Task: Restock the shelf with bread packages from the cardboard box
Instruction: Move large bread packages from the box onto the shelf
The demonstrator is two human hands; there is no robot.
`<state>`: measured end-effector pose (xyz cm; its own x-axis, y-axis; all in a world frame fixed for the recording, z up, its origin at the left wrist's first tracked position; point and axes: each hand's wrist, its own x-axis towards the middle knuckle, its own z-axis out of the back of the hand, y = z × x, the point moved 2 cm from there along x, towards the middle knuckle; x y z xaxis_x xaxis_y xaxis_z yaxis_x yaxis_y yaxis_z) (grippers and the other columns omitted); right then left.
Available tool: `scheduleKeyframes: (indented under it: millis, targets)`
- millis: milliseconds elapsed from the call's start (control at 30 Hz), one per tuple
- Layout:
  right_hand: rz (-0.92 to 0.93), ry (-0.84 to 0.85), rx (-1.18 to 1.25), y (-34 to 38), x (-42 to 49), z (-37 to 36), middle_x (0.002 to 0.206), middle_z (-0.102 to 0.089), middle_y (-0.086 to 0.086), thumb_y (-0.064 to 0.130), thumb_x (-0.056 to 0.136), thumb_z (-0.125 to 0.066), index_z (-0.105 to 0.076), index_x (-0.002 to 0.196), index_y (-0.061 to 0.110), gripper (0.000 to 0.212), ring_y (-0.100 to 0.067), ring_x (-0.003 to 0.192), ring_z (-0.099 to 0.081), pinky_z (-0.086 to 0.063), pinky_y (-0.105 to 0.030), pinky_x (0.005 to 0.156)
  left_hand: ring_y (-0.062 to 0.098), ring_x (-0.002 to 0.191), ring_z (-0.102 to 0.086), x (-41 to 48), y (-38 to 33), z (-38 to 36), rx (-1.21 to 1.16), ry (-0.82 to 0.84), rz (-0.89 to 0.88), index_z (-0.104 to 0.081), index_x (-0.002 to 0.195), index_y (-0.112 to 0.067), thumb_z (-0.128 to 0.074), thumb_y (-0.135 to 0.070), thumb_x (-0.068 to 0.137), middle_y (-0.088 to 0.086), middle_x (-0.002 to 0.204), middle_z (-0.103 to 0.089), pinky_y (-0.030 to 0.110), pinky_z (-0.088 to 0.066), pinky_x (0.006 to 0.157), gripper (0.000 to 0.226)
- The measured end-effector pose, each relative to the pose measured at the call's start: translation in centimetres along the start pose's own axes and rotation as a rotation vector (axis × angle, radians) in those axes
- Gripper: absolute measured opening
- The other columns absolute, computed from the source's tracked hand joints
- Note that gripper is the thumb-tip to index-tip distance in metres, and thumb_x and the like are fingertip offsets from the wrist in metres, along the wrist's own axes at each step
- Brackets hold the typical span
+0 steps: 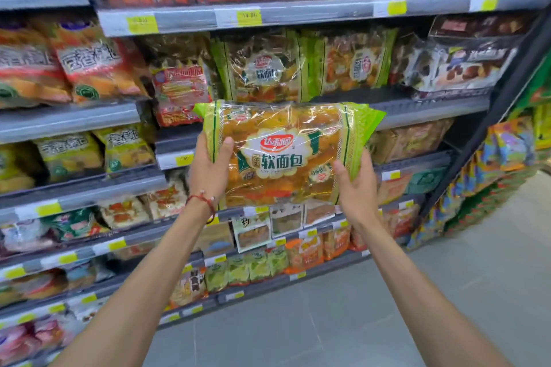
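Observation:
I hold a green-edged clear bread package (286,155) upright in front of the shelves, label facing me. My left hand (208,170) grips its left edge, thumb on the front. My right hand (356,185) grips its lower right edge. Behind and just above it, two matching green bread packages (262,68) (354,62) stand side by side on the grey shelf (423,107). The cardboard box is not in view.
Red and orange bread bags (92,62) fill the shelf to the left, dark chocolate cake packs (459,65) to the right. Lower shelves hold several small snack packs (259,265). Yellow price tags line the shelf edges. Grey floor (417,307) lies below right.

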<state>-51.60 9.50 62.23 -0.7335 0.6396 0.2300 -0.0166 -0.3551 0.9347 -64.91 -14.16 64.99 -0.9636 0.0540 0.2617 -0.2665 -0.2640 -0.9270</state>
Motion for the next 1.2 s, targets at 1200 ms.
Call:
scheduleKeyframes:
  millis: [1200]
  targets:
    - [0.03, 0.321, -0.042, -5.4, 39.6, -13.5, 0.174, -0.004, -0.002, 0.043, 0.104, -0.053, -0.002, 0.165, 0.014, 0.084, -0.018, 0.161, -0.001, -0.005, -0.039, 0.131, 0.021, 0.152, 0.001, 31.5, 4.8, -14.8, 0.062, -0.236, 0.028, -0.01, 0.157, -0.029, -0.053, -0.057, 0.093, 0.001, 0.164, -0.009, 0.034, -0.002, 0.117, 0.083]
